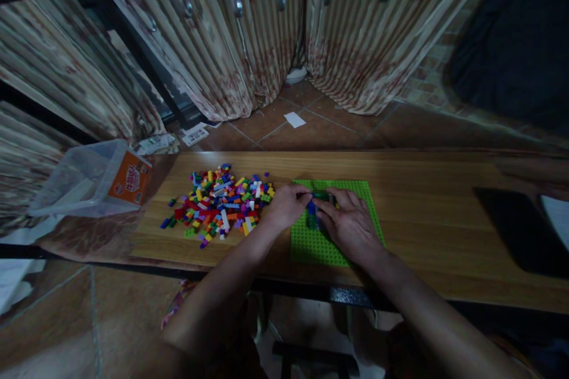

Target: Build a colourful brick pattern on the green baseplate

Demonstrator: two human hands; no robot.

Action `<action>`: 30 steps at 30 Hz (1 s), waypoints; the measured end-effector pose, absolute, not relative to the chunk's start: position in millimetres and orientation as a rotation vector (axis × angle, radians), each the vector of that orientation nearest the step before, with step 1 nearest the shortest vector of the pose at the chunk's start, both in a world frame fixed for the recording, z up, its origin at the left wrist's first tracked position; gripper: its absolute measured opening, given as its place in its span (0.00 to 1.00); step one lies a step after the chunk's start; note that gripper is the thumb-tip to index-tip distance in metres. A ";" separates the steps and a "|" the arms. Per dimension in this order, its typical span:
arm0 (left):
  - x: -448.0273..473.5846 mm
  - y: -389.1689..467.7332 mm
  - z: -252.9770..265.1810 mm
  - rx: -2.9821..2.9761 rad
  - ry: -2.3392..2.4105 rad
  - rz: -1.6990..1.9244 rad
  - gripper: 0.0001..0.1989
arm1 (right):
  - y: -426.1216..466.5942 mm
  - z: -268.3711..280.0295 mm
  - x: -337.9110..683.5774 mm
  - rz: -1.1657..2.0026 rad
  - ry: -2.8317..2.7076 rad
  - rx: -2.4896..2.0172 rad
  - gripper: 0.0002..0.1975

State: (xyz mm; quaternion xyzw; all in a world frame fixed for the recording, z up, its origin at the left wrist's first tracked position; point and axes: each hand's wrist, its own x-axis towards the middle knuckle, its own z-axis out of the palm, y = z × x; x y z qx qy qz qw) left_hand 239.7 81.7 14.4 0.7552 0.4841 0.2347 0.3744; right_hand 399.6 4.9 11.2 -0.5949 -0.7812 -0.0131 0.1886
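A green studded baseplate [373, 204] lies on the wooden table, with a small group of blue and dark green building bricks [312, 209] on its upper middle part. From the left, my left hand [288, 206] reaches in, thumb and forefinger pinched together at a blue brick. My right hand [353, 226] is bent over the same bricks from the right. Its thumb side meets the left fingertips, and its other fingers curl round the far side of the group. Both hands partly hide the bricks, so their exact layout is unclear.
A loose pile of many-coloured bricks [226, 201] spreads left of the baseplate on the table [427, 219]. Further left stands a clear plastic box [84, 177] with an orange label. A black flat object [518, 228] lies at the right. Curtains [267, 41] hang behind.
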 end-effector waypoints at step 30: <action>181.7 80.2 45.3 2.243 1.653 0.321 0.07 | -5.6 6.3 394.8 -0.067 -2.007 -1.649 0.20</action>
